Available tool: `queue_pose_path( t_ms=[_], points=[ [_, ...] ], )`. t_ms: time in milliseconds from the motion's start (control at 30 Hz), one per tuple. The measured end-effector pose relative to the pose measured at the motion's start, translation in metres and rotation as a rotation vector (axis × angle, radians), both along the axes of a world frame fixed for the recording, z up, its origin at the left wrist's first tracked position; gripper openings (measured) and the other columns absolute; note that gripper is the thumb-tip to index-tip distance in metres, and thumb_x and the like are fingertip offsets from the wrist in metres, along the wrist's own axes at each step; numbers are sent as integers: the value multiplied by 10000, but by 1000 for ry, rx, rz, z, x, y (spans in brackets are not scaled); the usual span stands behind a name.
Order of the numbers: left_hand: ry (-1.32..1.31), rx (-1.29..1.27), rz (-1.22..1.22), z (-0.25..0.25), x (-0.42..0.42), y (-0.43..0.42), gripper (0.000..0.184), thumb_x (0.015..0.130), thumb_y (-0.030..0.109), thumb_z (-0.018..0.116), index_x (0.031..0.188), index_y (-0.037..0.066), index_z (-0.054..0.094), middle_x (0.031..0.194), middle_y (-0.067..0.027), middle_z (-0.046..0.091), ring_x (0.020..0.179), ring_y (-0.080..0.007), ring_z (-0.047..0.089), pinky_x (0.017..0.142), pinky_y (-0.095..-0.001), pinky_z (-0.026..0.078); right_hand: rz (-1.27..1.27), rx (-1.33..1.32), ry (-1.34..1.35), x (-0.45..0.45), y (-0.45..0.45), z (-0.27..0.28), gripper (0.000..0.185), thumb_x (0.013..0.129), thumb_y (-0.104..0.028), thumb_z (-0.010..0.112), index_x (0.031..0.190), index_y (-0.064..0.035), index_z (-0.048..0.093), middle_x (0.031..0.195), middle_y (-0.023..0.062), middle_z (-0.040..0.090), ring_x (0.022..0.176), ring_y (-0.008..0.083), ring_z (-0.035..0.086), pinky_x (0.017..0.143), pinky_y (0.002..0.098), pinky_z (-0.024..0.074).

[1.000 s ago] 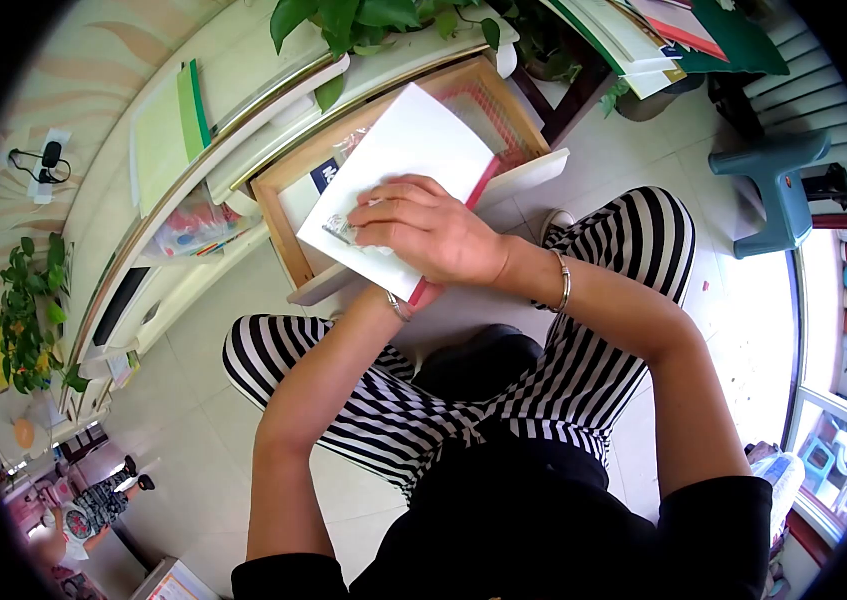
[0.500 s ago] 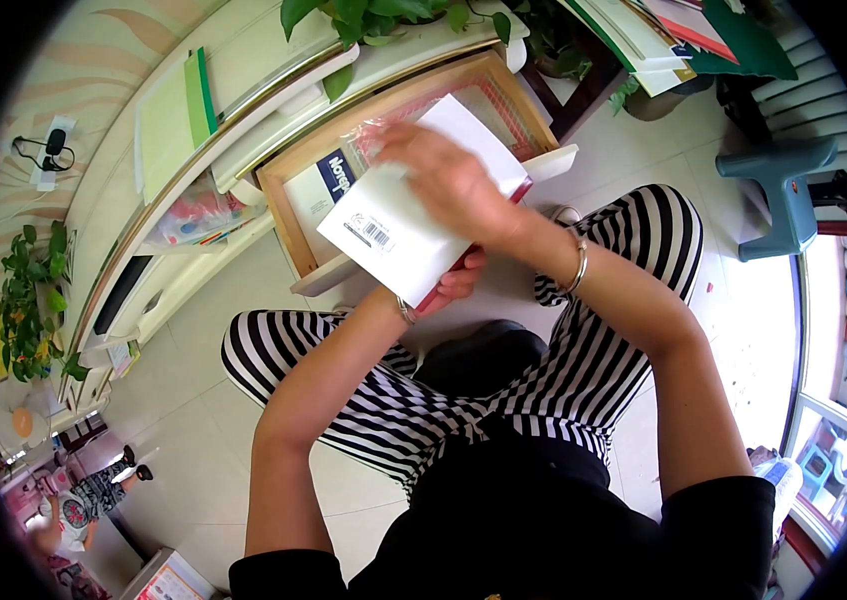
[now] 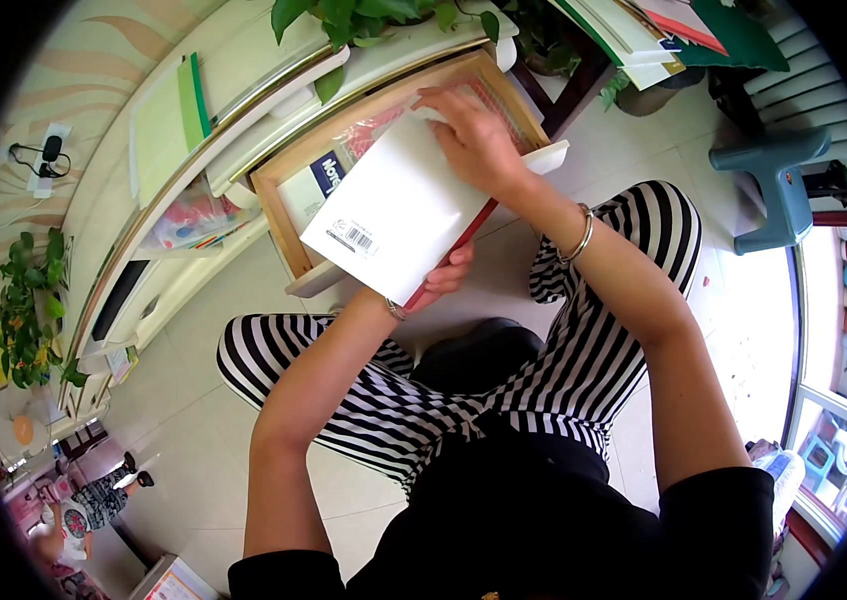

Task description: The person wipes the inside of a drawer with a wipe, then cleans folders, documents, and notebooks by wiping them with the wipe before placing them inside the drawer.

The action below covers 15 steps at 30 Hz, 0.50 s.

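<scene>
A white-backed book (image 3: 393, 200) with a red side and a barcode near its lower left corner is held tilted over the open drawer. My left hand (image 3: 440, 280) grips the lower right side of the book, its fingers wrapped over the red edge and its thumb hidden beneath. At the far end of the book, my right hand (image 3: 478, 142) rests on the cover, fingers spread and slightly bent. In the wooden drawer (image 3: 273, 205) lie a dark blue and white item (image 3: 326, 172) with partly covered lettering and a clear, red-patterned plastic packet (image 3: 361, 135).
The white desk (image 3: 233, 130) curves along the left, with a green folder (image 3: 171, 125) on top. Leafy plants (image 3: 368, 15) overhang the drawer. A blue stool (image 3: 778, 190) stands at right. Another person (image 3: 83, 515) is in the lower left background.
My right hand, blurred over the middle of the cover before, has moved up and right to the far end of the book. The book has shifted slightly left and down, and more of its cover shows.
</scene>
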State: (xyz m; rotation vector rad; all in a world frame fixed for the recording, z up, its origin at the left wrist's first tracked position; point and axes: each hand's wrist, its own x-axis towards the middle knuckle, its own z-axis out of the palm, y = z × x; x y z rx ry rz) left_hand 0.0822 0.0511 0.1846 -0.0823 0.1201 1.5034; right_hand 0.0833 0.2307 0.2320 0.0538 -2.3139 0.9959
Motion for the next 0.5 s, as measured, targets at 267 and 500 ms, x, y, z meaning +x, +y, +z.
queue_pose_path(
  t_ms=[267, 500],
  points=[
    [83, 10, -58, 4, 5, -5, 393, 925, 366, 411, 1033, -5, 482, 755, -82, 458, 469, -106, 417, 395, -196, 366, -115, -180, -269, 1, 29, 2, 242, 832, -39, 518, 1072, -38, 540, 833, 119, 571, 759, 208, 553, 708, 278, 432],
    [-115, 79, -32, 0, 1, -9, 356, 931, 324, 421, 1060, -7, 457, 750, -81, 448, 480, -106, 415, 404, -197, 368, -214, -397, -57, -5, 38, 15, 192, 904, -51, 457, 1073, -34, 546, 842, 21, 597, 766, 92, 535, 680, 222, 437]
  ],
)
